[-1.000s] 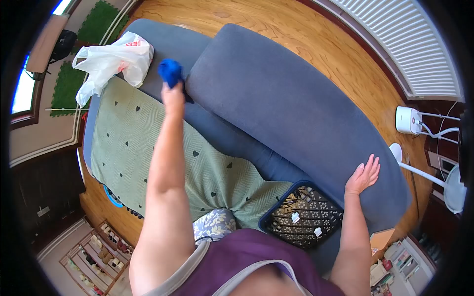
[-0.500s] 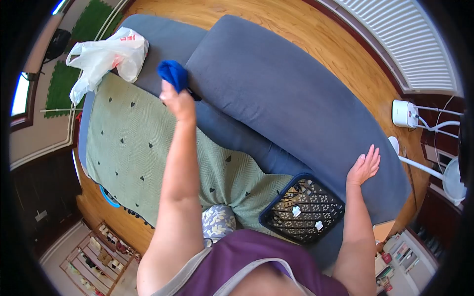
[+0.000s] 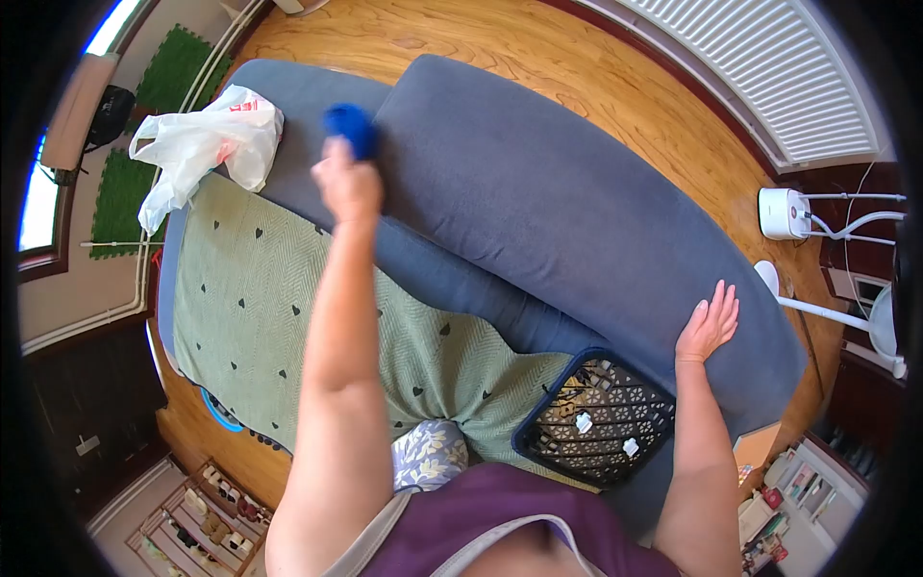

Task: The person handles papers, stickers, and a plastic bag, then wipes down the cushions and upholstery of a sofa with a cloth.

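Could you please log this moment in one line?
left hand: holding blue cloth; right hand: open on grey sofa; dark basket: beside green blanket

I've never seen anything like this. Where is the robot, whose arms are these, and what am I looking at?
There's no robot here: a person is using their own two bare hands. One camera, worn on the head, looks forward and down, so you see roughly what they see, curved by the lens.

Below is a grey sofa, partly spread with a green cover dotted with dark hearts. A white plastic bag lies at the far left, and a dark openwork basket with small items inside sits close to the body.

The left hand holds a blue cloth, slightly blurred. The right hand holds nothing; it appears to rest open on the sofa's backrest.
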The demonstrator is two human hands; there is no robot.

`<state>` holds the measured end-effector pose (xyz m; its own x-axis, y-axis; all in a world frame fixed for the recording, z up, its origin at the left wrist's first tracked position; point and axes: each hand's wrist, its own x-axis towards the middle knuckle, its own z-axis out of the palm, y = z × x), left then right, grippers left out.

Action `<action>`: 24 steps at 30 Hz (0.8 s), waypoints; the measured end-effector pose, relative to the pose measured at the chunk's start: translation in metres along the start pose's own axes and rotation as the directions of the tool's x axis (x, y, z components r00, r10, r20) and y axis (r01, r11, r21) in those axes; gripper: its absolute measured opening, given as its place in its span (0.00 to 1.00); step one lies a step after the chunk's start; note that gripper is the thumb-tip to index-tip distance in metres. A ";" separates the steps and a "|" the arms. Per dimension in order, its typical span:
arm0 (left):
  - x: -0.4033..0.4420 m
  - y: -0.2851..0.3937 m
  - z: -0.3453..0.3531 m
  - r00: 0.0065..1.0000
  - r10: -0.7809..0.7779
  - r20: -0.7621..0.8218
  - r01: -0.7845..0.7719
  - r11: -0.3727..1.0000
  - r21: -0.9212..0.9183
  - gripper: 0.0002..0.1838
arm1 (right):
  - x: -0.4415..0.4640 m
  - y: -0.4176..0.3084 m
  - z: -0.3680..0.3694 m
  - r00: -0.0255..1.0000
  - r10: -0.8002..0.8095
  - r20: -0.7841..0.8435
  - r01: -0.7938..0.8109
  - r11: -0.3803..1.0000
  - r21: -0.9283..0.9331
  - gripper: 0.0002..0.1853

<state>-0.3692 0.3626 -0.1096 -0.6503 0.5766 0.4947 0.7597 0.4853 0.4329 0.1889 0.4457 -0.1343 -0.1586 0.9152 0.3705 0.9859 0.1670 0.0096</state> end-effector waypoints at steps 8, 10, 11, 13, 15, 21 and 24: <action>-0.114 0.152 -0.022 0.658 0.701 0.275 -0.561 0.700 -0.441 0.23 | 0.002 0.002 0.004 1.000 0.003 0.011 -0.003 1.000 -0.009 0.27; -0.071 0.095 -0.027 0.768 0.621 0.157 -0.530 0.754 -0.387 0.24 | 0.000 0.005 0.003 1.000 0.020 0.020 -0.020 0.999 -0.029 0.27; -0.047 0.060 -0.027 0.829 0.557 0.055 -0.541 0.822 -0.179 0.25 | 0.001 0.004 0.002 1.000 0.010 0.009 -0.010 1.000 -0.005 0.27; -0.023 -0.019 -0.015 0.921 -0.253 0.295 0.369 0.810 -0.456 0.24 | -0.001 0.000 -0.001 1.000 0.017 0.007 -0.017 1.000 0.009 0.27; -0.043 -0.013 0.010 0.999 0.000 -0.036 -0.008 0.971 -0.238 0.23 | 0.002 -0.001 0.000 1.000 0.019 0.002 -0.019 1.000 0.014 0.27; -0.171 0.168 -0.026 0.771 0.564 0.295 -0.461 0.815 -0.353 0.28 | -0.001 0.000 0.002 1.000 0.016 -0.007 -0.016 1.000 0.024 0.27; -0.130 0.119 -0.022 0.690 0.680 0.248 -0.548 0.715 -0.433 0.24 | 0.000 0.001 0.000 1.000 0.025 -0.006 -0.024 1.000 0.017 0.27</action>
<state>-0.1949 0.3305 -0.1057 0.0698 0.8911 0.4484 0.8958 -0.2538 0.3650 0.1895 0.4458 -0.1342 -0.1341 0.9169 0.3758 0.9884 0.1510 -0.0157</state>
